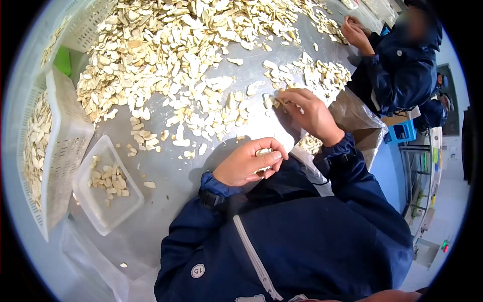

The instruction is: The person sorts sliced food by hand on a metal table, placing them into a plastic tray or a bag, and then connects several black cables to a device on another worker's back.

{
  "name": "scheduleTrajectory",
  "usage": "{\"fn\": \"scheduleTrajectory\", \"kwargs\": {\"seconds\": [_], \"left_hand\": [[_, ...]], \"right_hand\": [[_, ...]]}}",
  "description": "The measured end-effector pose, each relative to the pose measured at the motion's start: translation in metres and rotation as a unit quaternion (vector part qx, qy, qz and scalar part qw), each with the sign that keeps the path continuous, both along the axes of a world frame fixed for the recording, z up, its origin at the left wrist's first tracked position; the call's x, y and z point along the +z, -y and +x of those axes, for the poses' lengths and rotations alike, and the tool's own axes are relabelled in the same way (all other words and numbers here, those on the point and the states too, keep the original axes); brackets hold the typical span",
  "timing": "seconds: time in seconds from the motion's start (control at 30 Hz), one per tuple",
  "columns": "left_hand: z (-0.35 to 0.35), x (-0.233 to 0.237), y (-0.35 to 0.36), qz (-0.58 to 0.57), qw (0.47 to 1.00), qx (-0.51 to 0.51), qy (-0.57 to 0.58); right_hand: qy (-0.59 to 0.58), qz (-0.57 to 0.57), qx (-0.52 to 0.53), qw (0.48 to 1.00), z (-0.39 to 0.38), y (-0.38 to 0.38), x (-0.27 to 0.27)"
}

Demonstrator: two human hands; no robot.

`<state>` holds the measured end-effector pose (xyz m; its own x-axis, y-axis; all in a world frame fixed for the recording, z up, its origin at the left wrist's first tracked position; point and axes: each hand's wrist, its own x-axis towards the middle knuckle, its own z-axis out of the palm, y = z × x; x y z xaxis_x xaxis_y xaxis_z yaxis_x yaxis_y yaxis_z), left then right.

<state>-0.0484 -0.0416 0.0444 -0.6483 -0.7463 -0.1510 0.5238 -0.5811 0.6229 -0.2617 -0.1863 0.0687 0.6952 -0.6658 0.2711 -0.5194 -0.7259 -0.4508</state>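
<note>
1. Hundreds of pale slices (151, 65) spread across a metal table (168, 108), heaped beyond the fingers and scattered thinly nearer them.
2. Curled fingers of the left hand (254, 162) close around several slices, pale edges showing beside the thumb.
3. Fingertips of the right hand (313, 113) sit narrowly together at the loose slices; whether they pinch one, one cannot tell.
4. Light, dry and stiff by appearance, each slice probably snaps under pressure; its flat middle seems the safest hold.
5. Cream-white, thin, oval to elongated, some tan-edged.
</note>
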Motion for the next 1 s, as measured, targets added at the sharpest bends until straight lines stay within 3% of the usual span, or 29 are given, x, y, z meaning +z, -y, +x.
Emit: {"fn": "scheduleTrajectory", "kwargs": {"seconds": [0.07, 0.2, 0.27, 0.6, 0.67, 0.77, 0.87, 0.97, 1.0], "left_hand": [[0.0, 0.0, 0.001, -0.013, 1.0, -0.001, 0.001], [-0.006, 0.001, 0.0, 0.004, 1.0, 0.019, 0.003], [-0.007, -0.001, 0.0, 0.004, 1.0, 0.023, 0.013], [-0.005, -0.001, 0.0, 0.005, 1.0, 0.018, 0.012], [-0.007, 0.0, 0.0, 0.012, 0.999, 0.037, 0.011], [-0.006, -0.001, 0.0, 0.01, 0.999, 0.044, 0.005], [-0.007, -0.003, 0.0, 0.016, 0.999, 0.048, -0.002], [-0.007, -0.003, 0.002, 0.013, 0.999, 0.045, -0.003], [-0.008, -0.004, 0.002, 0.016, 0.999, 0.049, 0.002]], "right_hand": [[-0.041, -0.024, -0.05, 0.998, -0.009, 0.0, 0.01], [0.016, -0.013, -0.053, 0.998, 0.016, -0.015, 0.001], [0.006, -0.088, -0.05, 0.995, 0.033, -0.015, -0.004], [-0.053, 0.175, -0.062, 0.981, 0.035, -0.004, 0.001], [-0.031, 0.171, -0.019, 0.985, 0.029, -0.001, 0.0], [-0.002, 0.151, -0.045, 0.988, 0.009, 0.006, 0.002], [-0.073, -0.038, -0.103, 0.991, -0.005, 0.02, 0.001], [-0.011, 0.013, -0.05, 0.999, 0.016, 0.025, 0.003], [-0.017, -0.019, -0.037, 0.999, 0.028, 0.028, 0.003]]}}
